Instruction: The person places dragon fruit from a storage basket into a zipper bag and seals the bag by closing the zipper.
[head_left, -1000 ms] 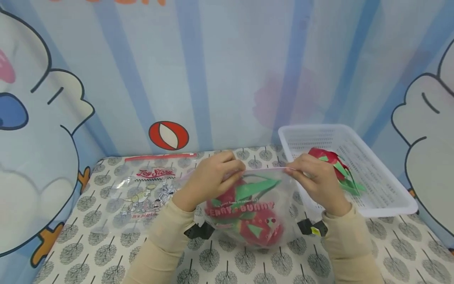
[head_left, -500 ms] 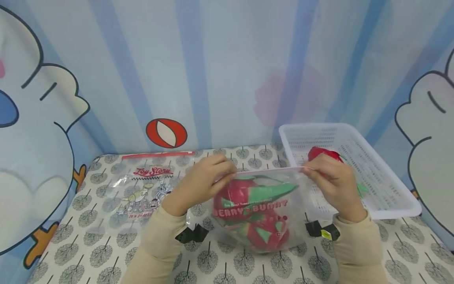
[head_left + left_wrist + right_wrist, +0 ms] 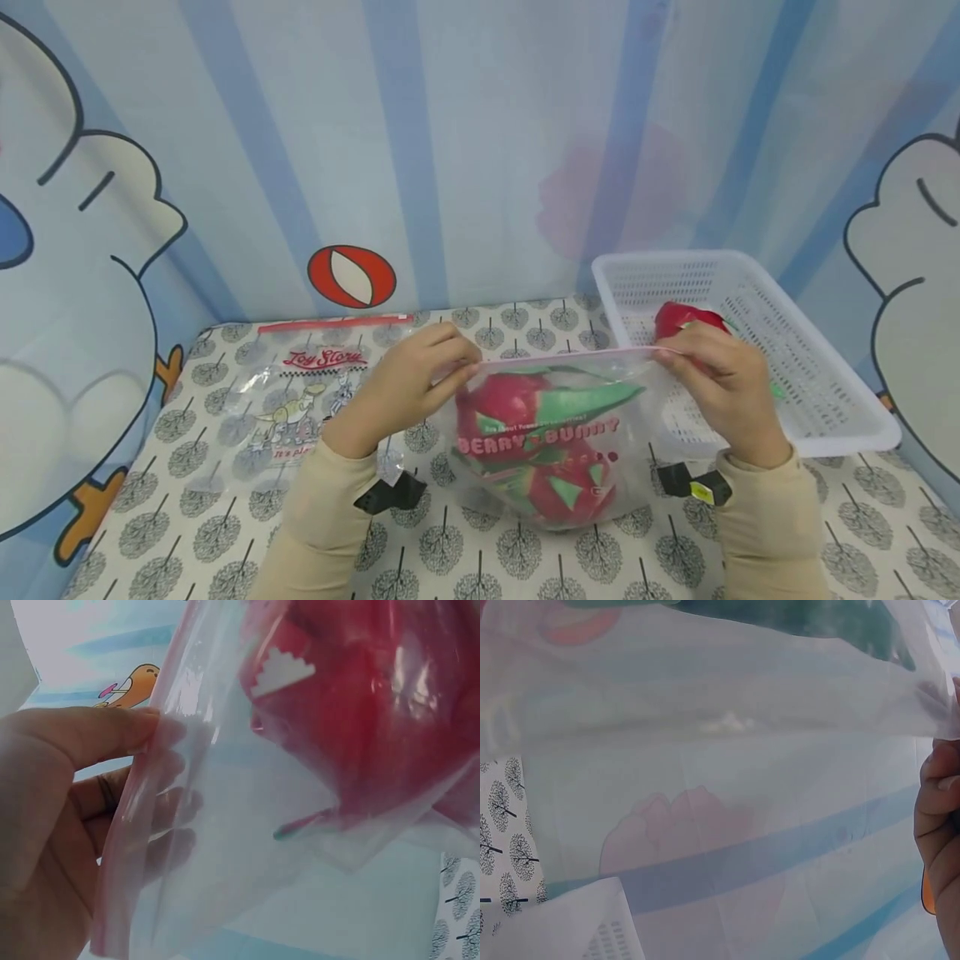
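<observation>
A clear zip bag (image 3: pixel 555 483) printed "BERRY BUNNY" hangs between both hands, its pink zip edge (image 3: pixel 558 358) stretched nearly straight. Inside it lie red things with pointed green flaps (image 3: pixel 510 404), shiny in the left wrist view. My left hand (image 3: pixel 408 383) pinches the left end of the zip edge. In the left wrist view that thumb (image 3: pixel 112 735) lies on the near face, with the fingers behind the clear plastic. The right end is pinched by my right hand (image 3: pixel 723 383), which shows at the side of the right wrist view.
A second clear bag (image 3: pixel 300 400) printed "Toy Story", with a red zip strip, lies flat at the left. At the right stands a white perforated basket (image 3: pixel 825 375) holding another red thing (image 3: pixel 678 318). Behind the tree-patterned tablecloth (image 3: pixel 442 546) hangs a printed curtain (image 3: pixel 495 167).
Both hands have moved apart, the left to the left and the right to the right. The bag's zip edge is drawn wider, and my right hand now partly covers the red thing in the basket.
</observation>
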A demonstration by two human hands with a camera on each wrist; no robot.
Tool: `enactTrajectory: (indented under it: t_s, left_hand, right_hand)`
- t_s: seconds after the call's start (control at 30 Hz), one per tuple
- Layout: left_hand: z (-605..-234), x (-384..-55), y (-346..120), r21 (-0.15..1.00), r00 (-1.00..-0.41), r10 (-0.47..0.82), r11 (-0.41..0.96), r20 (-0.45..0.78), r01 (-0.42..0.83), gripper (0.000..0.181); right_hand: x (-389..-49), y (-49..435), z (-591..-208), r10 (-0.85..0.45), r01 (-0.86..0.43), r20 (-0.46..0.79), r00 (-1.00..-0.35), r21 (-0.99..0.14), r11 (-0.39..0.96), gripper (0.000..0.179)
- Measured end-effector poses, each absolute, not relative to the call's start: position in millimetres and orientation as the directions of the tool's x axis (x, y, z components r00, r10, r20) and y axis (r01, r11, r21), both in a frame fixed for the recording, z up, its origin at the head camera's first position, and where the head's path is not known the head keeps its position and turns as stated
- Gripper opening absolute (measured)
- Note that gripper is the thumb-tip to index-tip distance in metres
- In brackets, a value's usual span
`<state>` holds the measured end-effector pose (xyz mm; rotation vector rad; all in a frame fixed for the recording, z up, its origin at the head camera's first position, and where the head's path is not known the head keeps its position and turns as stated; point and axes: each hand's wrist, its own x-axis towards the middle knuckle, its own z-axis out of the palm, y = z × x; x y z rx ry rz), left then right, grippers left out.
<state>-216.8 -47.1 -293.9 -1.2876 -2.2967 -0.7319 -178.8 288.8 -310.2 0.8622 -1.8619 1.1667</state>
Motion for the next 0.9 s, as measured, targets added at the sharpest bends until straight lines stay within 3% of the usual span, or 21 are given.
enactTrajectory:
  t_s: [0.4,0.67,0.9]
  left_hand:
    - [-298,-216,-63,0.232,-0.504,0.622,0.467,0.599,0.853,0.005]
    - [-297,-212,-74,0.23,-0.524,0.609,0.496,0.596,0.837,0.004]
    - [-300,-209,-85,0.236,-0.532,0.597,0.504,0.601,0.831,0.007]
  right_hand:
    - [-179,294,-314,-0.124,-0.835,0.858,-0.498,-0.435,0.338,0.014]
    - [-179,296,-316,-0.117,-0.824,0.858,-0.501,-0.43,0.369,0.027]
    - [-178,298,-318,-0.104,-0.806,0.848,-0.52,-0.446,0.39,0.022]
